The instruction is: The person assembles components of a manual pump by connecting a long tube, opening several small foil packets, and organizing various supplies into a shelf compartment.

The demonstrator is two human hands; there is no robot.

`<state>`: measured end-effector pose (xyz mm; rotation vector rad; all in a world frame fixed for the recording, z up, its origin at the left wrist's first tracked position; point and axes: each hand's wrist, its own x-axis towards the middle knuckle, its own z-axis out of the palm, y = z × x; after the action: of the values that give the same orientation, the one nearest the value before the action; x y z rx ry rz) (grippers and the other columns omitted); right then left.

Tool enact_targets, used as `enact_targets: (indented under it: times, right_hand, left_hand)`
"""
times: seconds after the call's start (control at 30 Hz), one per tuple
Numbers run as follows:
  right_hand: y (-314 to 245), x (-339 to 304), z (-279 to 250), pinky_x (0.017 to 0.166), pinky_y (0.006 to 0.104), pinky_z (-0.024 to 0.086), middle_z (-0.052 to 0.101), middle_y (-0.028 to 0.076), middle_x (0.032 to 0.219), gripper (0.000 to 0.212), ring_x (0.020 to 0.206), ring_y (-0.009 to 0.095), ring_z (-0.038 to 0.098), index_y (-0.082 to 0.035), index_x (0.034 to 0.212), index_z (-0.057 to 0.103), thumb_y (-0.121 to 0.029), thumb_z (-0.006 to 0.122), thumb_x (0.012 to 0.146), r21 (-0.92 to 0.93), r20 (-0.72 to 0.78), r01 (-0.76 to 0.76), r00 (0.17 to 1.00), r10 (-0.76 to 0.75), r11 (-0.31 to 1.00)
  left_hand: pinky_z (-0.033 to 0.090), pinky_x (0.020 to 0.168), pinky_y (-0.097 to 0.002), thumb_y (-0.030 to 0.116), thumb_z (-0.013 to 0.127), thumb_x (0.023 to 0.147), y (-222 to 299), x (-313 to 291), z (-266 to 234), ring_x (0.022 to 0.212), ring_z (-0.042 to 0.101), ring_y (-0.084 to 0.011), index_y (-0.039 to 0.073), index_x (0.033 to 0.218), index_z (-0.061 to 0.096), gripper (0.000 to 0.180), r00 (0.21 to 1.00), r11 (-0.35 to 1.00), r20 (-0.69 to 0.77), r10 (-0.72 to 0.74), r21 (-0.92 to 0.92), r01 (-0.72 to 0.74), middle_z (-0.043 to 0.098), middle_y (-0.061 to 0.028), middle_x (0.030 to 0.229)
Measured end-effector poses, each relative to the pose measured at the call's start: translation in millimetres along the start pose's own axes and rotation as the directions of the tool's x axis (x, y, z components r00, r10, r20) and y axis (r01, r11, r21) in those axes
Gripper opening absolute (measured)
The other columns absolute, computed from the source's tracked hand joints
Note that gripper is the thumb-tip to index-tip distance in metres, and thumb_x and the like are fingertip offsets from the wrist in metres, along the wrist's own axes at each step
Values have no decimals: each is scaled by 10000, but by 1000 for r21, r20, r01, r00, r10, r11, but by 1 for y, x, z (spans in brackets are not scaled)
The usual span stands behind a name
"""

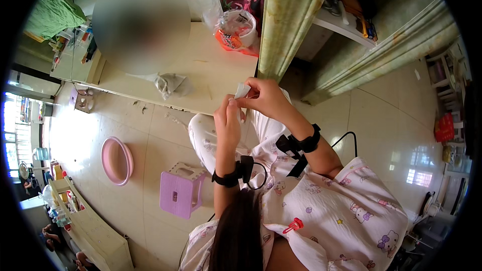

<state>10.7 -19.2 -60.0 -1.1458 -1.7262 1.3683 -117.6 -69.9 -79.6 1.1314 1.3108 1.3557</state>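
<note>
A small, thin white piece, like folded paper or tissue (pixel 242 90), is pinched between my two hands over my lap, by the table's near edge. My right hand (pixel 266 98) closes thumb and fingers on it from the right. From the left, the fingertips of my left hand (pixel 227 120) meet its lower edge, close against the right thumb. What exactly the piece is, I cannot make out. On the cream table (pixel 208 78) to the left lies a crumpled whitish wrapper or cloth (pixel 168 85).
Farther back on the table sits a white tub in clear and orange plastic (pixel 240 27). A yellow-green curtain (pixel 291 15) hangs at its right end. On the floor to the left are a purple stool (pixel 176 193) and a pink basin (pixel 116 160). A blurred patch hides the table's back left.
</note>
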Motion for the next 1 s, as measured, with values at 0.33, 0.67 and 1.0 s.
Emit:
enact_targets:
  times: [0.33, 0.67, 1.0]
  right_hand:
    - [40, 4, -16, 577, 241, 450, 631, 39, 724, 138, 611, 83, 547, 6, 850, 624, -109, 663, 785, 139, 191, 108, 973, -133, 984]
    - [2, 33, -36, 554, 307, 438, 606, 105, 666, 182, 596, 191, 562, 4, 766, 621, -175, 652, 765, -461, 539, 249, 841, 46, 852]
    - [9, 7, -13, 615, 371, 460, 592, 137, 728, 122, 682, 297, 575, 5, 752, 601, -116, 599, 761, -356, 110, 261, 965, -238, 897]
  left_hand:
    - [398, 483, -264, 198, 375, 962, -16, 4, -22, 429, 337, -81, 56, 718, 401, 283, 918, 906, 363, -160, -315, 282, 355, 13, 541]
    - [439, 457, -240, 196, 523, 886, -18, 6, -18, 431, 413, -66, -7, 741, 586, 257, 903, 908, 356, -242, 410, 82, 441, 3, 518]
    - [407, 440, -221, 179, 537, 880, -24, 6, -10, 437, 378, -46, 7, 732, 596, 234, 969, 935, 155, -190, 331, 130, 399, 27, 502]
